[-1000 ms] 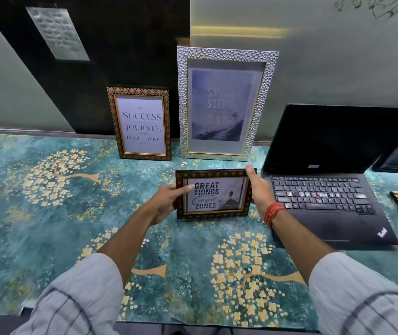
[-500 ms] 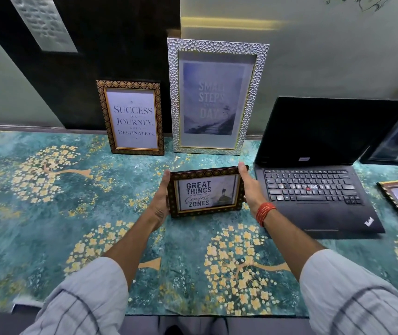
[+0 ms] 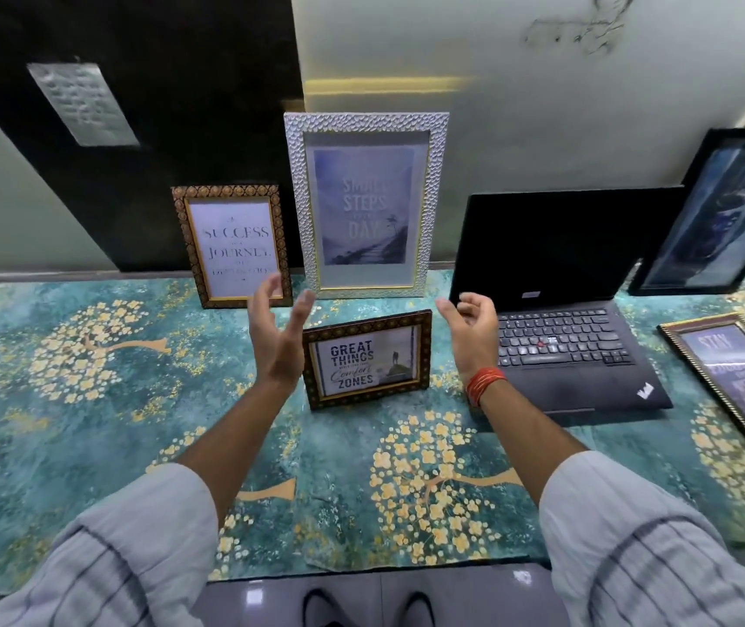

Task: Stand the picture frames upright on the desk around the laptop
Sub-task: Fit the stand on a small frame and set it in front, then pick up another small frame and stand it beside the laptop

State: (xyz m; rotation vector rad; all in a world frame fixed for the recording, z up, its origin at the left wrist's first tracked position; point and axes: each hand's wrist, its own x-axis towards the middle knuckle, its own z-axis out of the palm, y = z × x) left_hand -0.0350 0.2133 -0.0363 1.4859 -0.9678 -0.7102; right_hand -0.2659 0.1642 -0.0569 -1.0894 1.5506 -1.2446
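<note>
Both hands, left hand (image 3: 278,341) and right hand (image 3: 472,330), had released the small frame (image 3: 367,360), fingers spread empty, frame upright between them on bench (image 3: 90,423); next, withdraw slowly, avoiding knocks.

Small dark patterned "Great Things" frame (image 3: 367,358) stood upright on worktop (image 3: 67,423), left of open laptop (image 3: 560,310).
</note>
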